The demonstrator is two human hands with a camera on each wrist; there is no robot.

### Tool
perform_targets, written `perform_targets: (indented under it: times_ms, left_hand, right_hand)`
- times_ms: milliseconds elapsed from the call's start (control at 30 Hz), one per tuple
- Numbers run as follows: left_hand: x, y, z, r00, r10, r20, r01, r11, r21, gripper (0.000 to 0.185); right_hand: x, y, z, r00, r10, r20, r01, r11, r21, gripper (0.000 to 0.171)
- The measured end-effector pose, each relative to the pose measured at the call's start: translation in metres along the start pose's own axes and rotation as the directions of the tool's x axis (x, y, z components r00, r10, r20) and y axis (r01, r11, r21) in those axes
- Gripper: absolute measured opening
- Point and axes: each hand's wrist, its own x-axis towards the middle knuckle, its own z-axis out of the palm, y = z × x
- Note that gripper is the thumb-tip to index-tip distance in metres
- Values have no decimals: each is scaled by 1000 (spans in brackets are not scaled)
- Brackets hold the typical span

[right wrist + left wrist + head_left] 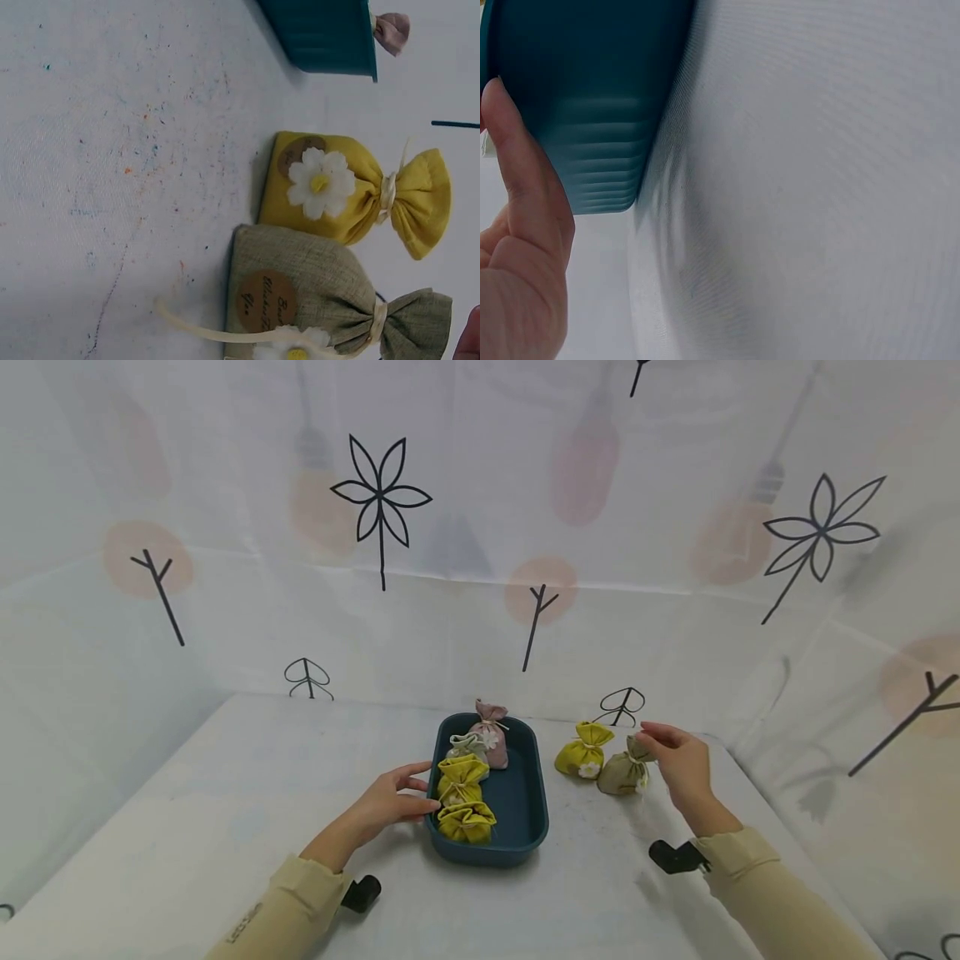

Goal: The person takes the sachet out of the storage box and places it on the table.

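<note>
A dark teal tray (525, 777) holds a column of small drawstring pouches along its left side. These are a pink pouch (487, 735), a pale one (469, 746) and two yellow pouches (459, 781). My left hand (393, 795) touches the tray's left rim with extended fingers, the thumb tip at the edge. To the right of the tray, a yellow pouch (322, 184) with a white flower stands beside a grey-green pouch (300, 281). Beside the grey-green pouch's gathered top is my right hand (681, 762), thumb and forefinger extended; one fingertip shows just beyond that top in the right wrist view.
The table (225, 810) has a white cover with coloured specks. Behind it hangs a white cloth (450, 635) printed with flowers and twigs. A cream cord (217, 335) trails from the grey-green pouch. Black wrist mounts (362, 893) sit under both cuffs.
</note>
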Motion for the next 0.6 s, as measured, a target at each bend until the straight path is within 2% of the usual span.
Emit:
perform_targets:
  times_ms: [167, 300, 500, 600]
  left_hand:
    - [-1, 1, 0, 1000, -5, 0, 5, 1000, 7, 75]
    - [0, 0, 0, 1000, -12, -2, 12, 1000, 2, 74]
    - [0, 0, 0, 1000, -16, -2, 16, 1000, -1, 75]
    - [0, 0, 0, 1000, -17, -3, 17, 1000, -4, 75]
  right_hand:
    - [1, 2, 6, 1000, -9, 23, 8, 999, 36, 43]
    - [-7, -9, 13, 999, -9, 34, 9, 1000, 10, 42]
    - [-10, -13, 20, 998, -1, 70, -3, 998, 62, 42]
    - [-11, -17, 25, 996, 20, 91, -23, 999, 25, 43]
